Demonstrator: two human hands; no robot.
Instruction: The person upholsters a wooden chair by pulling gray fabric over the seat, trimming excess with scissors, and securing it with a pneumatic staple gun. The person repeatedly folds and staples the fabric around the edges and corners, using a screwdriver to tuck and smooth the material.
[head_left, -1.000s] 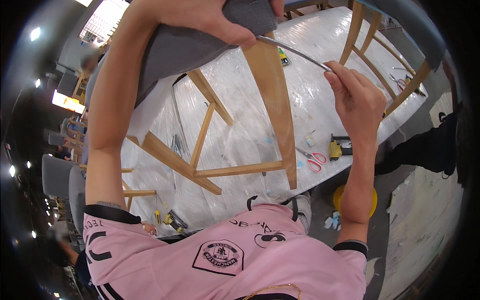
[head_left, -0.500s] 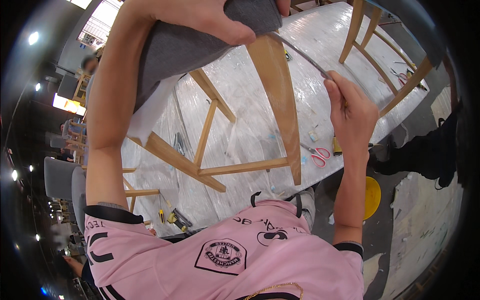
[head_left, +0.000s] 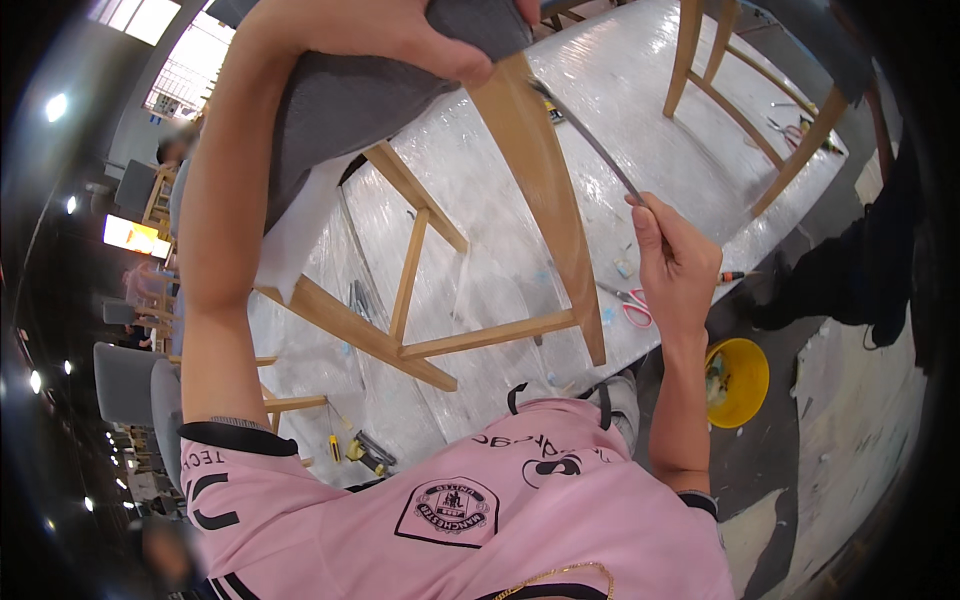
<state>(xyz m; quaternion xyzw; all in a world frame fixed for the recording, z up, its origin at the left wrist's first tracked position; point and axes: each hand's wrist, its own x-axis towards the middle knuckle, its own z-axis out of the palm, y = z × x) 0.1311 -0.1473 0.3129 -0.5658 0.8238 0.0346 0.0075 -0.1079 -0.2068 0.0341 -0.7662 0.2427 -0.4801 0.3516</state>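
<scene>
While the person looks down over their own pink shirt [head_left: 450,520], a wooden chair [head_left: 530,170] lies tipped on a worktop [head_left: 640,90] wrapped in clear plastic film. At the far left of the room, dim and blurred, stand grey chairs [head_left: 125,380] and small ceiling lights.

The left arm rises from the lower left to the top of the view. The left hand [head_left: 400,35] rests on the chair's grey padded seat [head_left: 350,100], its fingers [head_left: 470,65] curled and closed over the seat edge, right where the pale wooden leg meets the cushion. Below the seat, the chair's crossbars and slanted legs spread across the film.

Near the bottom of the worktop, just left of centre, lies a small yellow and black tool [head_left: 365,452].

From the point under the left fingers, a thin grey strap [head_left: 590,140] runs taut, down and to the right, to the right hand [head_left: 680,265]. The right hand's fingers are shut around the strap's lower end, thumb uppermost, with the hand held beside the chair leg and above the worktop's edge.

Just below that hand, a pair of scissors with red handles [head_left: 630,308] lies on the film. Farther right, a yellow bucket [head_left: 740,380] stands on the floor beside the worktop. At the upper right, a second wooden chair frame [head_left: 740,110] stands on the worktop, and a dark-clothed person [head_left: 850,290] is at the right edge.
</scene>
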